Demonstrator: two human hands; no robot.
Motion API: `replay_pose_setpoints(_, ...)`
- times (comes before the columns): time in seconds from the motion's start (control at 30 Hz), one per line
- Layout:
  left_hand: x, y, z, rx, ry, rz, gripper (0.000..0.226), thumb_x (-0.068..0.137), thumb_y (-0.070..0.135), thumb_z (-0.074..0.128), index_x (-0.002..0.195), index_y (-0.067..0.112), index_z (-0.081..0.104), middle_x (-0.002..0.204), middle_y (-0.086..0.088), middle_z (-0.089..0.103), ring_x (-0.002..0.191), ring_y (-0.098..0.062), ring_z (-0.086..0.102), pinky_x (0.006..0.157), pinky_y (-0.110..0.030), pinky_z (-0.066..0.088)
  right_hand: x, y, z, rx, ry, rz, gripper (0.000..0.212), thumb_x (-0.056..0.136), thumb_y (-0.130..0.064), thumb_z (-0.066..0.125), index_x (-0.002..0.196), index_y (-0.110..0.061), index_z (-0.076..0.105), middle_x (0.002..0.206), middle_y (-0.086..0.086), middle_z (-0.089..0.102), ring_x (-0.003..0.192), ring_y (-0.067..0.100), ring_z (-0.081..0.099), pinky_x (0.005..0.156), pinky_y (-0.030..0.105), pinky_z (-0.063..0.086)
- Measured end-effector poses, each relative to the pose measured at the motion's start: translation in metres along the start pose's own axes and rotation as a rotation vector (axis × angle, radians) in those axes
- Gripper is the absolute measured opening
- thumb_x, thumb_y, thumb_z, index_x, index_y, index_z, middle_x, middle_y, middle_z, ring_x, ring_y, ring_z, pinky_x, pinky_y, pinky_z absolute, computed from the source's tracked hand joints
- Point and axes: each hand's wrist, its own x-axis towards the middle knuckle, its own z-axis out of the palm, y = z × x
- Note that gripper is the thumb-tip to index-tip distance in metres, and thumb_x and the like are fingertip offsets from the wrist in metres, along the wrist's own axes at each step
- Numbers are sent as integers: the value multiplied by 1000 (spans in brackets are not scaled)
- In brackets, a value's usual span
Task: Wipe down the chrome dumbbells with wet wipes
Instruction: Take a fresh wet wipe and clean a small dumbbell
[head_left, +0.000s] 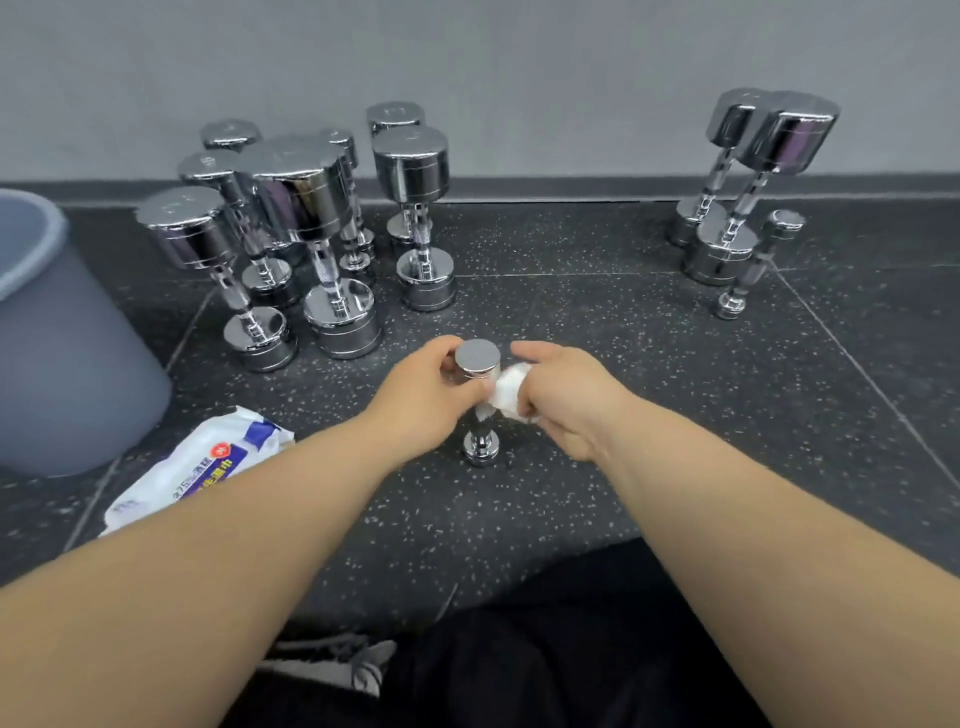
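Where the hands meet: dumbbell (478, 361), small, standing on end on floor (623, 338), dead centre; lower head on the floor, top head up.
L hand (426, 400): at 9 o'clock of the dumbbell, fingers & thumb curled round the top head, gripping it.
R hand (566, 395): at 3 o'clock, fingers closed on a bunched white wipe (511, 389), pressing it vs. the handle just under the top head.
Wipe: touching the handle; part hidden in the fist.
L group (311, 208): several chrome dumbbells of mixed sizes at 11 o'clock, all on end, packed close, near the wall (519, 78).
R group (753, 182): at 2 o'clock, well apart from the L group; two big ones side by side, one small one just beside them, all on end.
Pack (208, 462): wet-wipe pack, white w/ blue label, flat on floor at 8 o'clock, partly under the L forearm.
Bin (67, 353): grey, at 9 o'clock by the frame edge, just beside the pack.
Near edge: dark trousers (545, 649) at 6 o'clock, grey shoe (337, 665) at 7 o'clock.
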Motion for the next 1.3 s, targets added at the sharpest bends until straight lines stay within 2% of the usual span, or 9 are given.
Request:
replay_pose_setpoints(0.13,-5,7,4,-13,-21,-29,27,89,35,70,111,32,56,96,19,62,87,-1,57,73,-20,42,-13,4,-3,141,132,-16,35,81,14,58,99,-15,64,103,14,68,101,37,68,94,50,54)
replay_pose_setpoints(0.3,-7,12,0,-158,-20,-133,34,91,23,66,123,30,57,109,13,66,88,-4,60,80,-24,48,-16,-13,-14,130,147,-173,16,81,-1,72,82,-17,70,76,5,71,52,6,59,50,17,46)
replay_pose_setpoints(0.4,-11,20,-8,-271,43,-108,41,92,32,60,131,40,54,116,19,61,105,-7,60,95,-32,49,-14,-10,-5,124,13,-214,12,84,-6,71,82,-17,75,67,-3,69,53,3,54,52,16,42)
replay_pose_setpoints(0.6,-20,23,-3,-180,169,-12,15,89,28,71,96,42,69,97,18,69,84,-3,61,70,-16,44,-4,-8,1,233,-54,-170,18,86,-3,62,95,-8,77,86,9,73,79,19,65,91,40,56)
replay_pose_setpoints(0.7,-14,20,0,-172,263,-54,16,90,25,69,84,40,68,82,13,69,70,-6,58,62,-24,43,3,-4,-7,346,-25,-133,35,89,8,51,110,-12,70,97,7,68,77,15,62,77,28,55)
replay_pose_setpoints(0.8,-13,21,-1,-26,286,-21,21,95,22,59,96,40,70,84,15,68,65,0,55,58,-22,40,13,8,-6,82,-37,-128,56,81,14,49,121,-21,66,114,1,67,86,16,60,72,26,49)
replay_pose_setpoints(0.87,-15,23,-1,189,236,48,27,96,17,53,108,32,72,113,11,70,91,-8,63,76,-25,47,15,18,1,-108,-161,-136,59,76,10,60,123,-25,63,111,-3,70,95,20,63,79,30,50)
replay_pose_setpoints(1.0,-17,31,2,449,118,103,35,98,43,48,124,28,65,150,8,46,129,-16,51,100,-28,40,16,32,18,-405,-186,-195,24,90,-10,56,112,-18,60,89,-5,66,73,7,55,61,21,41)
replay_pose_setpoints(1.3,2,19,9,406,69,242,33,101,14,37,128,16,54,129,3,51,119,-17,45,96,-27,36,25,33,29,-885,-103,-506,17,90,-8,41,81,-22,40,69,-12,42,62,7,43,50,20,24)
